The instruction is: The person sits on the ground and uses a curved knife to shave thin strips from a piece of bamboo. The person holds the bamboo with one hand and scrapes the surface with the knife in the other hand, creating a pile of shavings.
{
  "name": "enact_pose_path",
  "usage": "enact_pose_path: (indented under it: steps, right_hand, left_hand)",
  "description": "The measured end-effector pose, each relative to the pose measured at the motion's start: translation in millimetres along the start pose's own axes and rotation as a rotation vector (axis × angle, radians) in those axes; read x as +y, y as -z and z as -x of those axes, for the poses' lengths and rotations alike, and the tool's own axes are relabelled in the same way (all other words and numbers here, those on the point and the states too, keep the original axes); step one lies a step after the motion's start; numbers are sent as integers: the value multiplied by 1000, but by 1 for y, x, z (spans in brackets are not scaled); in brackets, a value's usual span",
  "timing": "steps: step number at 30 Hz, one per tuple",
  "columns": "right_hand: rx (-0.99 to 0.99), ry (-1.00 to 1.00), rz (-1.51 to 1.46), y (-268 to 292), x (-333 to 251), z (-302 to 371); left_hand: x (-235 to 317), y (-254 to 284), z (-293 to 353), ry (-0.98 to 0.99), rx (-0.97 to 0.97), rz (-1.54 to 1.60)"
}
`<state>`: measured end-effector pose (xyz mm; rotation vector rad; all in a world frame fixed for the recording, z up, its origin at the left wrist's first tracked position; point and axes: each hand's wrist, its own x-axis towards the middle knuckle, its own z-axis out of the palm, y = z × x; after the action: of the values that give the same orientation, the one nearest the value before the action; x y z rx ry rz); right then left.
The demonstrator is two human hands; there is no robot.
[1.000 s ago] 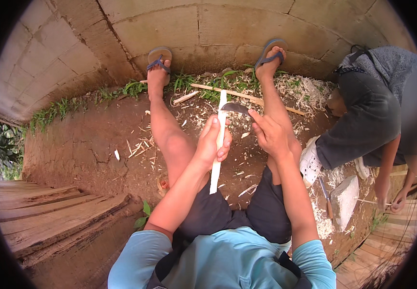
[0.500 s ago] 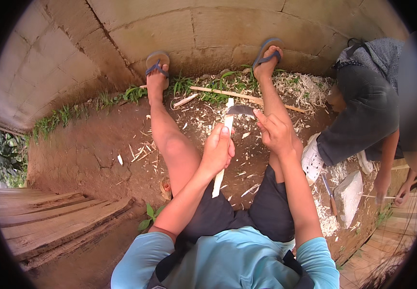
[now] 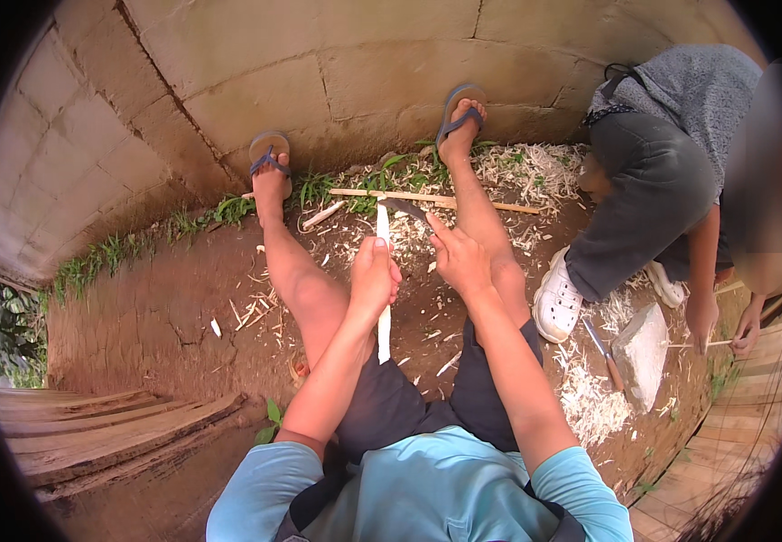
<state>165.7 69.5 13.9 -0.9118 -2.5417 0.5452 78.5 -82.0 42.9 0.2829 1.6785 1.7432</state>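
Note:
A pale, peeled strip of wood [image 3: 384, 336] stands nearly upright between my knees. My left hand [image 3: 375, 278] is closed around it below its far end, with the thumb along it. In my right hand [image 3: 461, 259] is a knife with a dark, curved blade [image 3: 406, 210]; the fingers hide its handle. The blade's tip end meets the wood close to its far end, beyond my left hand. My right index finger stretches along toward the back of the blade.
Wood shavings [image 3: 535, 176] cover the soil by the block wall [image 3: 391, 72]. A long stick [image 3: 499, 206] lies near my feet. At right, a co-worker's hand [image 3: 702, 321] holds a thin stick beside a pale stone [image 3: 641, 354] and another knife [image 3: 604, 354]. Planks [image 3: 120, 425] lie left.
The blade has slid along the wood toward its far end. The wood now stands straighter. The whole view has shifted, so the scene sits further left.

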Motion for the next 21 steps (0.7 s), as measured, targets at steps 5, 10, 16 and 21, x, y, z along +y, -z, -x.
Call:
enact_pose_path:
  steps: [5,10,16,21]
  right_hand:
    - [140,-78,-204,9,0,-5]
    - [34,242,-171,22,-18,24]
    - [-7,447,16,31,-28,14]
    - [-10,414,323,34,-3,-41]
  left_hand:
    - [-3,-12,26,48,-271,-18]
    - [8,24,0,-8,-100,477]
    - [7,25,3,15,-121,288]
    - [-8,9,12,6,-198,30]
